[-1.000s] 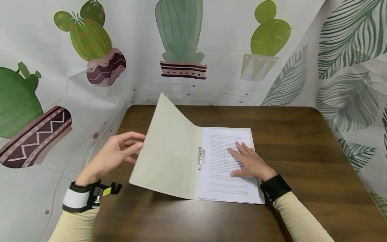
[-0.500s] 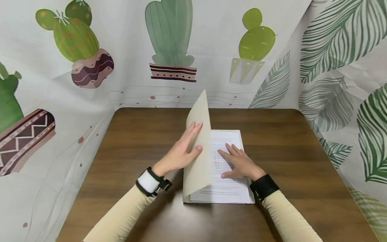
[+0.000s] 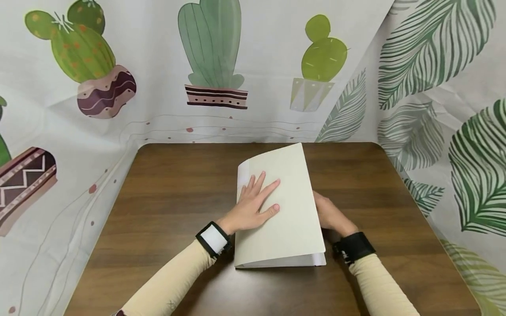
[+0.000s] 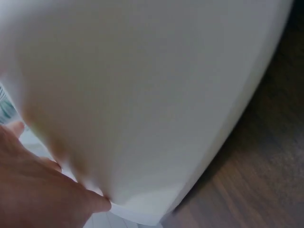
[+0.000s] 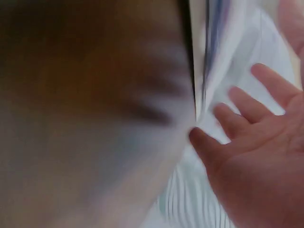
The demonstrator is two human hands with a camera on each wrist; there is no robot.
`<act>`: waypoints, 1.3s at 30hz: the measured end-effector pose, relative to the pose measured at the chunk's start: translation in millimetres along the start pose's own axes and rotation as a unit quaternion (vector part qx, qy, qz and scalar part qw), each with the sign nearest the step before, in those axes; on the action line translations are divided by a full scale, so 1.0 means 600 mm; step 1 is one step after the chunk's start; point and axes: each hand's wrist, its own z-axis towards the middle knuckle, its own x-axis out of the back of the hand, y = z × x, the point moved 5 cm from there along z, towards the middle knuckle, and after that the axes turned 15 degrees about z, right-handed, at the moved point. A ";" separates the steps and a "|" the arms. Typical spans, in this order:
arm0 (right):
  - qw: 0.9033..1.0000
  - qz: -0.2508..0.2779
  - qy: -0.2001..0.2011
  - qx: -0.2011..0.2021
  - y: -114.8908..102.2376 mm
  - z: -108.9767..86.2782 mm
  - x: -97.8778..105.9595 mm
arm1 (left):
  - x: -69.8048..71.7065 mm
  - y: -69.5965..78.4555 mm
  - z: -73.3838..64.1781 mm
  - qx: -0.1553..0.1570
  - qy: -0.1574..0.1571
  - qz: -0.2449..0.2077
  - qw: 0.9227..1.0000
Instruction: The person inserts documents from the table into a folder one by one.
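Observation:
A cream paper folder point(image 3: 288, 224) lies on the table in the head view, its front cover folded over to the right. The cover's right edge is still raised, and a gap shows at the near side with white paper point(image 3: 276, 262) inside. Spread flat on the cover is my left hand point(image 3: 251, 208), fingers straight. My right hand point(image 3: 334, 215) is at the folder's right edge, its fingers hidden behind the cover. In the right wrist view this right hand point(image 5: 261, 147) has its fingers extended and apart beside the folder's edge point(image 5: 200, 71). The cover point(image 4: 156, 95) fills most of the left wrist view.
The brown wooden table point(image 3: 178, 184) surrounds the folder. Behind it hangs a white cloth point(image 3: 158, 79) printed with cacti and leaves. Black straps with cameras are on both wrists.
My left hand has swung the cover from the left over to the right, across the printed pages. My right hand has slid from the pages toward the folder's right edge.

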 end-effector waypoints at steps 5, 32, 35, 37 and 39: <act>0.992 -0.037 0.056 -0.111 0.004 -0.005 0.101 | -0.015 -0.002 0.008 0.004 -0.026 0.059 0.998; 0.974 -0.167 0.123 -0.092 -0.029 0.120 0.024 | -0.082 0.002 0.018 -0.006 -0.016 0.271 0.962; 0.973 -0.172 0.121 -0.094 -0.025 0.118 0.015 | -0.082 0.005 0.017 -0.008 -0.013 0.272 0.962; 0.974 -0.173 0.116 -0.093 -0.024 0.116 0.009 | -0.081 0.007 0.017 -0.010 -0.011 0.268 0.963; 0.974 -0.174 0.111 -0.093 -0.023 0.113 0.005 | -0.079 0.010 0.017 -0.011 -0.008 0.263 0.965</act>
